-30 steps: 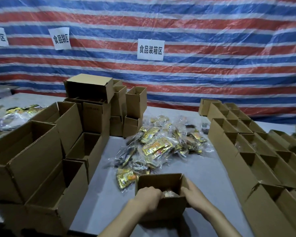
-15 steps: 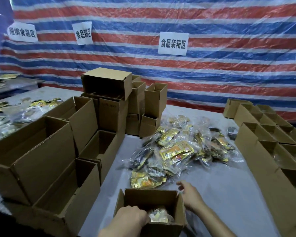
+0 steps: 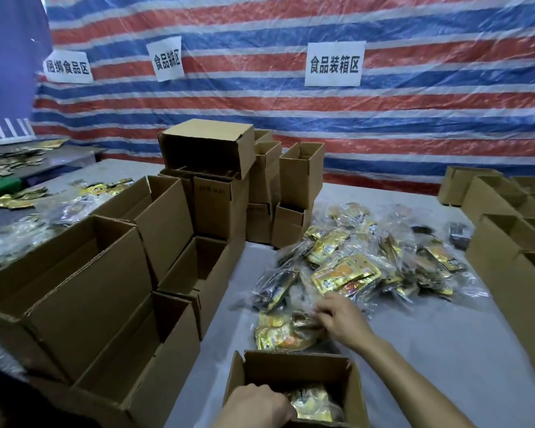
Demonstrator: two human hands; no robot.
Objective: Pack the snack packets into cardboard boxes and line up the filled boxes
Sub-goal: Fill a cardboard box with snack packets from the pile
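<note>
A small open cardboard box (image 3: 291, 370) stands at the near edge of the grey table, with gold snack packets (image 3: 312, 403) inside. My left hand (image 3: 257, 403) is curled over the box's near-left rim, fingers dipping inside beside the packets. My right hand (image 3: 343, 319) reaches past the box. Its bent fingers pinch the clear wrap of a gold and orange packet bundle (image 3: 281, 335) at the near edge of the packet pile (image 3: 352, 267).
Large empty boxes (image 3: 74, 288) crowd the left side, with a stack of smaller boxes (image 3: 204, 149) behind them. A row of open boxes (image 3: 507, 236) lines the right edge. More loose packets (image 3: 13, 199) lie on the far-left tables. A striped tarp hangs behind.
My right hand left the box's right side and moved forward onto the packet pile. My left hand stayed at the box. The view swung left and closer.
</note>
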